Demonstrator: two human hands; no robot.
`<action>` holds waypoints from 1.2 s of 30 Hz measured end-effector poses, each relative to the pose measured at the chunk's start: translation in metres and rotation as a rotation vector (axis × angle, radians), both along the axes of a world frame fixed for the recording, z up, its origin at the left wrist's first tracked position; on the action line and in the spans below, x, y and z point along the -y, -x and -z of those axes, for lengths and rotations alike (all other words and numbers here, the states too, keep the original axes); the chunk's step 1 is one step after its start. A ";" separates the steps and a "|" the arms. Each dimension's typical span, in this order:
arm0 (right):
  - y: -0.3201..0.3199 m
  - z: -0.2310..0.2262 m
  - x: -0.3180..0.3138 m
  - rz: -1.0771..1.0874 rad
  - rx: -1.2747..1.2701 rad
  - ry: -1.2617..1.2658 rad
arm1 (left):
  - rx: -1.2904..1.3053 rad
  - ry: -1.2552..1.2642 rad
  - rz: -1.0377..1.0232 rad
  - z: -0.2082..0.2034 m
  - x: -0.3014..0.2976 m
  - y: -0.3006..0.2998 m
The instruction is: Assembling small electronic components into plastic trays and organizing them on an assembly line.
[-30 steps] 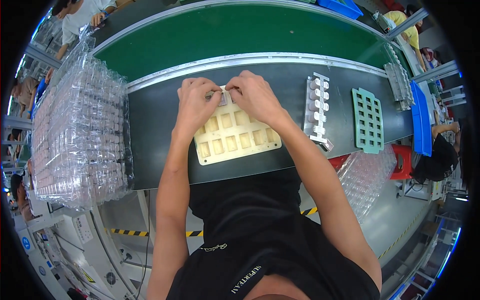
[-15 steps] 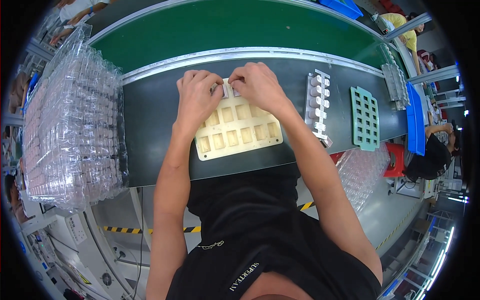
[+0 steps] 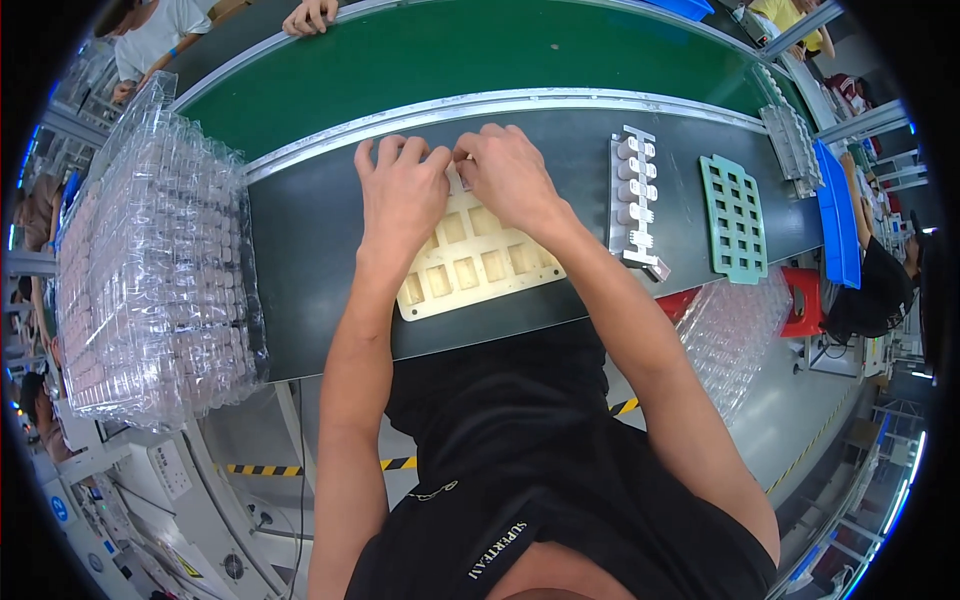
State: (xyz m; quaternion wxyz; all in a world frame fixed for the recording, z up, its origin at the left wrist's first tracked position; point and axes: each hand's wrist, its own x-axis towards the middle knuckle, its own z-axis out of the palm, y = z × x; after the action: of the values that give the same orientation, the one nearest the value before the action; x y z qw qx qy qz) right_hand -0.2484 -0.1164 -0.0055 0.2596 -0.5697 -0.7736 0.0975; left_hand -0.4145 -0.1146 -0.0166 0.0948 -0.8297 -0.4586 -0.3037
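Note:
A cream tray [image 3: 480, 293] with rectangular pockets in rows lies at a slant on the dark worktable [image 3: 305, 310]. Over its far edge, my left hand [image 3: 405, 195] has thumb and forefinger pinched together, the other fingers bent. Right beside it, my right hand [image 3: 510, 180] is curled with its fingertips close to the left thumb. A small pale piece [image 3: 463, 181] shows partly between the hands at the far row; my fingers hide most of it, so its kind is unclear. The nearer pockets in view look bare.
White cylindrical parts [image 3: 636, 190] stand in a rack right of the tray, beside a green slotted tray [image 3: 738, 270]. Stacked clear plastic trays [image 3: 160, 270] crowd the left. A metal rail [image 3: 480, 101] borders the green conveyor [image 3: 500, 55]. A blue bin [image 3: 838, 215] sits far right. A co-worker's hand [image 3: 312, 16] rests beyond.
Both hands stay at the tray's far edge; the left fingers have spread and shifted slightly. A co-worker's hand has appeared at the conveyor's far edge. The whole view has shifted slightly.

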 end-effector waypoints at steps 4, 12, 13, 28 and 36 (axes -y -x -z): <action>-0.012 -0.004 0.010 0.009 -0.080 -0.004 | -0.100 0.074 -0.051 0.000 -0.002 -0.008; -0.103 -0.032 0.092 0.173 -0.308 -0.233 | 0.108 0.436 -0.012 -0.012 -0.001 0.010; -0.124 -0.030 0.104 0.246 -0.314 -0.262 | 0.103 0.369 -0.008 -0.014 0.000 0.010; -0.201 -0.004 0.178 0.314 -0.082 0.203 | 0.128 0.503 0.585 -0.035 0.034 -0.154; -0.201 -0.001 0.172 0.487 -0.384 0.107 | 0.080 0.580 0.523 -0.036 0.039 -0.153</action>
State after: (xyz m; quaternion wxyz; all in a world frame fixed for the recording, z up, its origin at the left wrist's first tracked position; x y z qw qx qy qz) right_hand -0.0477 -0.2879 -0.0043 0.3862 -0.7223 -0.5452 0.1788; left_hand -0.2614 -0.1537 0.0199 -0.2423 -0.8985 -0.3017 -0.2075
